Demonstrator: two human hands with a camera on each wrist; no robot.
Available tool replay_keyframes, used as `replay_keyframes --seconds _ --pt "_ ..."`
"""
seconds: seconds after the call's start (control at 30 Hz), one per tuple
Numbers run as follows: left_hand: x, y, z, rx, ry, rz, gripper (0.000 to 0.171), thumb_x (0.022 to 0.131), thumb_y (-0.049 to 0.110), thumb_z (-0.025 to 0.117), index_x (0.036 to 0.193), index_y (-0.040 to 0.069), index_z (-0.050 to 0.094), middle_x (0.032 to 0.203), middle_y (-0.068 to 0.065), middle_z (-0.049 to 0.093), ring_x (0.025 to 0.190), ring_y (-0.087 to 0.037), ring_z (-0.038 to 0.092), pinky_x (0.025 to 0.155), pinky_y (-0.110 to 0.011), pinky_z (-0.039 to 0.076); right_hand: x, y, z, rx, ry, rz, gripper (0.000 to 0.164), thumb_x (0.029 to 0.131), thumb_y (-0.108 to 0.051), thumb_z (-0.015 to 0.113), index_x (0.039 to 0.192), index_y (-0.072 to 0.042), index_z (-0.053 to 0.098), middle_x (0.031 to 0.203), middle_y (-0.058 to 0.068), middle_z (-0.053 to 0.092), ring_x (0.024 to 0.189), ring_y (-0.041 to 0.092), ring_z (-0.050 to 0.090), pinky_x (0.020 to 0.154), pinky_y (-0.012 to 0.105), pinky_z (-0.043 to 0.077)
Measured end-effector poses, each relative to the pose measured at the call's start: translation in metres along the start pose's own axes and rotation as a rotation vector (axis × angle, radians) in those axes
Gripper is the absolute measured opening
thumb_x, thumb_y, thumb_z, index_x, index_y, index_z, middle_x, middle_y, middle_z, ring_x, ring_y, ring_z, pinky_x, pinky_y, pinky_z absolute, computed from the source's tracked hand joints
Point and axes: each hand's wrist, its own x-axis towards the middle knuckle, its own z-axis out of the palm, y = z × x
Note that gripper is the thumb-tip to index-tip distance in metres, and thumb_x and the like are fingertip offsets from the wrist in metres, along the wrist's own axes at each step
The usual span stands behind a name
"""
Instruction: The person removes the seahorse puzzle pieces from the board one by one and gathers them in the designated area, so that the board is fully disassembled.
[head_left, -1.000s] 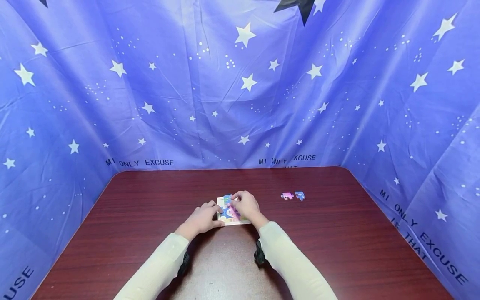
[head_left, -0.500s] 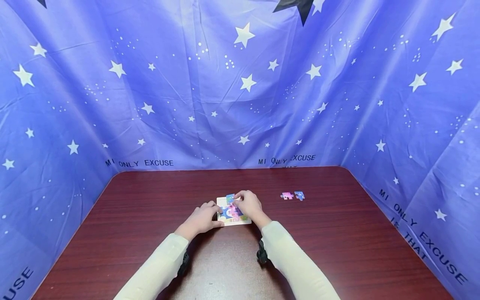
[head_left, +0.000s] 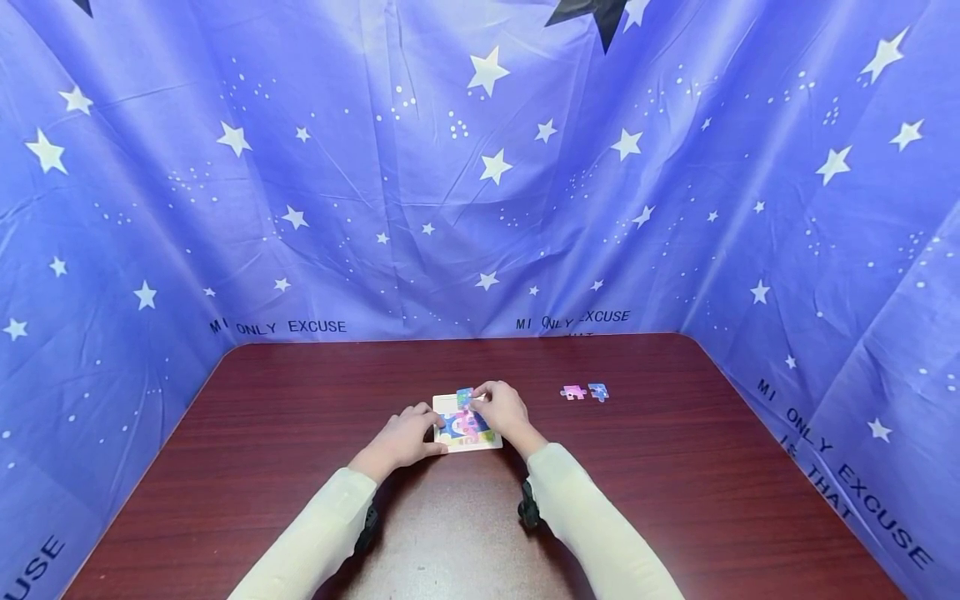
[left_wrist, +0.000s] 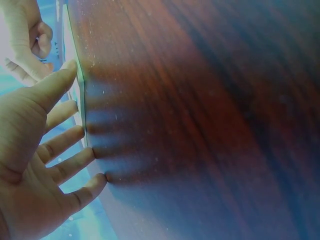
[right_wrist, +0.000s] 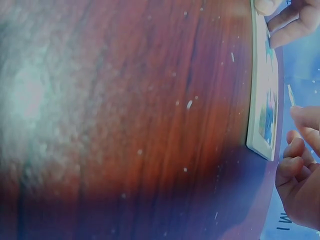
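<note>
A small jigsaw puzzle board (head_left: 444, 403) with a pale frame and a pink, blue and yellow picture lies flat near the middle of the table. My left hand (head_left: 405, 437) steadies its left side, the thumb at the near edge and the fingers spread, fairly straight, as the left wrist view shows. Over the board's far edge, my right hand (head_left: 504, 412) pinches a blue-and-green puzzle piece (head_left: 464, 397) between thumb and finger. In the right wrist view that piece (right_wrist: 291, 95) appears edge-on, raised above the board. The right hand's other fingers are curled.
To the right of the board lie a pink puzzle piece (head_left: 573, 392) and a blue puzzle piece (head_left: 598, 392), side by side. The dark red wooden table (head_left: 300, 383) is bounded at the back and sides by a blue star-patterned curtain (head_left: 435, 150).
My right hand has shifted a little to the right along the board's far edge, carrying the pinched puzzle piece with it. The left hand stays on the board.
</note>
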Motion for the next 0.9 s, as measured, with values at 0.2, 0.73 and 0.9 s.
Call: replay_keyframes --seconds 0.2,0.73,0.9 --pt "0.0 0.0 0.0 0.004 -0.001 0.001 0.037 0.08 0.038 0.072 0.105 0.012 0.064 0.105 -0.004 0.055 0.101 -0.027 0.053 0.081 -0.048 0.043 -0.001 0.003 -0.003 -0.005 0.002 -0.005 0.01 0.081 -0.022 0.069 0.088 -0.016 0.07 0.071 -0.001 0.052 0.068 0.013 0.048 0.058 0.027 0.035" --pt "0.001 0.0 0.001 0.005 -0.006 -0.007 0.036 0.08 0.039 0.072 0.104 0.014 0.064 0.105 -0.003 0.055 0.102 -0.026 0.052 0.082 -0.048 0.042 -0.001 0.014 -0.009 -0.013 0.007 0.003 0.01 0.082 -0.022 0.068 0.089 -0.015 0.069 0.074 -0.001 0.054 0.071 0.013 0.049 0.061 0.027 0.036" --pt "0.0 0.0 0.0 0.004 -0.004 0.005 0.036 0.08 0.038 0.072 0.105 0.013 0.064 0.105 -0.003 0.055 0.101 -0.026 0.052 0.081 -0.048 0.042 -0.001 0.017 -0.01 -0.023 0.021 -0.001 0.008 0.082 -0.022 0.069 0.087 -0.015 0.068 0.074 -0.002 0.053 0.07 0.012 0.049 0.06 0.026 0.035"
